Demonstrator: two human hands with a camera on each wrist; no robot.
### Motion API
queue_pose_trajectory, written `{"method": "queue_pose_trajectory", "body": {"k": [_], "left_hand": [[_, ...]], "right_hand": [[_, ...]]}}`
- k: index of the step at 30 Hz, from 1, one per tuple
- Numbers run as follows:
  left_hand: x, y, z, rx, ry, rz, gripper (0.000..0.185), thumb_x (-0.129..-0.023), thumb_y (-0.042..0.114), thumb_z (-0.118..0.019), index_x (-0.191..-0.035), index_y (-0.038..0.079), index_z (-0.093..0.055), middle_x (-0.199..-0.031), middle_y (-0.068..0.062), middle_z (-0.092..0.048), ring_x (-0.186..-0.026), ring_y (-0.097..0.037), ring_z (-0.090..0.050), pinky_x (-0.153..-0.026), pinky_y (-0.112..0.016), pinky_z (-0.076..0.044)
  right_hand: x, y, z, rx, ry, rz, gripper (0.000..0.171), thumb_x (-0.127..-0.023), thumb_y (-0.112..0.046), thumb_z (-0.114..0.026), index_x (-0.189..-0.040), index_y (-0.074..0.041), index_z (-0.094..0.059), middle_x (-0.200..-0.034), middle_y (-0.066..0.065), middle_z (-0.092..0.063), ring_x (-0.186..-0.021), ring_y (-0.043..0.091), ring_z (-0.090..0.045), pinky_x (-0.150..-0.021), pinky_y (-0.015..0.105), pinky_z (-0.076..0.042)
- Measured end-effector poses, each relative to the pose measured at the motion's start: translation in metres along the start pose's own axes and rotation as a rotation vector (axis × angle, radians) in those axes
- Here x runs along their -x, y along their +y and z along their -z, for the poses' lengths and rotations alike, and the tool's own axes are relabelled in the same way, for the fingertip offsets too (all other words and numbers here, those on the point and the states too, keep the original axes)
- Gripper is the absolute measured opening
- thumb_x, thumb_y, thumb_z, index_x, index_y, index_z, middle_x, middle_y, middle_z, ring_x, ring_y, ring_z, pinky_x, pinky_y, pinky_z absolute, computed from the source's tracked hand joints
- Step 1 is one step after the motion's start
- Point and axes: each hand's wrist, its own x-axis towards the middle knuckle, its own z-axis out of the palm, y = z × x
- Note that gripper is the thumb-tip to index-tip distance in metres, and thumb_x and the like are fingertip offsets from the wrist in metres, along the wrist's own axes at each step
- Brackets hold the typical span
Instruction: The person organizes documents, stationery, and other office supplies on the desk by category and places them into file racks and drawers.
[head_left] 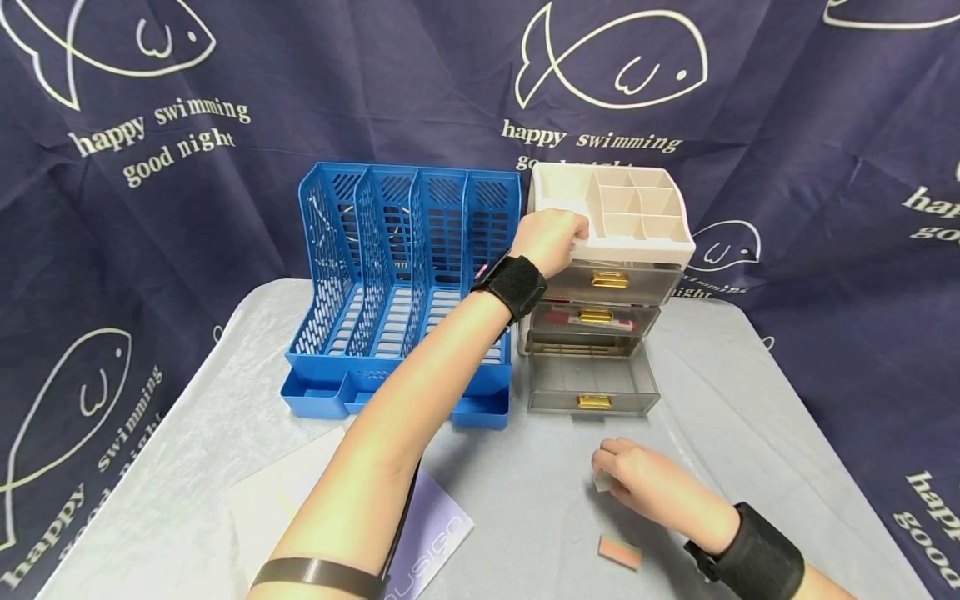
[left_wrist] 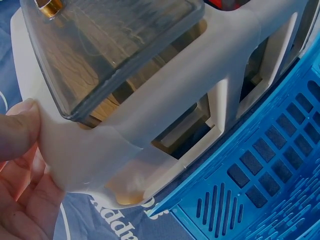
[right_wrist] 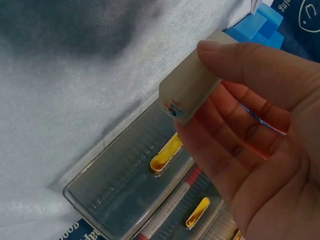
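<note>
Nearest of all, a small pink eraser (head_left: 619, 552) lies flat on the grey table (head_left: 750, 433), just beside the right wrist. A purple booklet (head_left: 431, 533) and a white sheet of paper (head_left: 281, 500) lie on the near left side, partly under the left arm.

A little farther in, the right hand (head_left: 645, 483) pinches a small white eraser (right_wrist: 192, 90) between the thumb and the fingers. The other fingers are loosely bent. The hand holds the white eraser low over the table, right in front of the bottom drawer (head_left: 592, 385). That drawer is pulled out toward the near side, so its top is open and things can go in from above. It has a gold handle (head_left: 594, 402).

Above it sit two more clear drawers. The middle drawer (head_left: 596, 321) is pushed in and has a red pen (head_left: 581, 319) inside.

Farther still, the left hand (head_left: 551, 237) reaches across and grips the near left corner of the cream drawer organizer (head_left: 645, 242). The thumb (left_wrist: 20, 127) presses on the cream frame and the fingers curl under it. This grip looks like it keeps the organizer from sliding while a drawer is out.

Left of the organizer, touching its side, stands a blue file rack (head_left: 405, 275). Behind everything hangs a dark blue cloth (head_left: 300, 83) with white fish and words on it.
</note>
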Motion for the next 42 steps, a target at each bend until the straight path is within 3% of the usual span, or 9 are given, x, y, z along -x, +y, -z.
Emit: {"method": "queue_pose_trajectory", "body": {"k": [20, 34, 42], "left_hand": [[-0.001, 0.0, 0.0, -0.003, -0.005, -0.002, 0.026, -0.086, 0.008, -0.061, -0.107, 0.022, -0.069, -0.109, 0.006, -0.068, -0.099, -0.011, -0.062, -0.084, -0.03, -0.049], [-0.001, 0.0, -0.001, -0.003, -0.004, 0.007, 0.025, -0.087, 0.007, -0.06, -0.106, 0.022, -0.07, -0.108, 0.006, -0.068, -0.099, -0.011, -0.062, -0.084, -0.03, -0.049], [-0.001, 0.0, 0.0, -0.004, -0.011, 0.009, 0.025, -0.088, 0.008, -0.06, -0.107, 0.022, -0.069, -0.109, 0.005, -0.068, -0.1, -0.012, -0.062, -0.084, -0.03, -0.049]], "right_hand": [[-0.004, 0.005, 0.003, -0.003, -0.014, -0.018, 0.038, -0.058, 0.01, -0.075, -0.079, -0.014, -0.055, -0.077, -0.007, -0.048, -0.07, 0.009, -0.052, -0.056, 0.021, -0.043], [-0.009, 0.008, 0.008, 0.026, 0.045, -0.009, 0.038, -0.056, 0.011, -0.074, -0.077, -0.015, -0.055, -0.076, -0.008, -0.048, -0.067, 0.009, -0.054, -0.054, 0.02, -0.044], [-0.013, 0.011, 0.013, 0.037, 0.038, -0.009, 0.037, -0.058, 0.009, -0.077, -0.08, -0.013, -0.058, -0.079, -0.005, -0.051, -0.071, 0.012, -0.056, -0.057, 0.023, -0.047]]}}
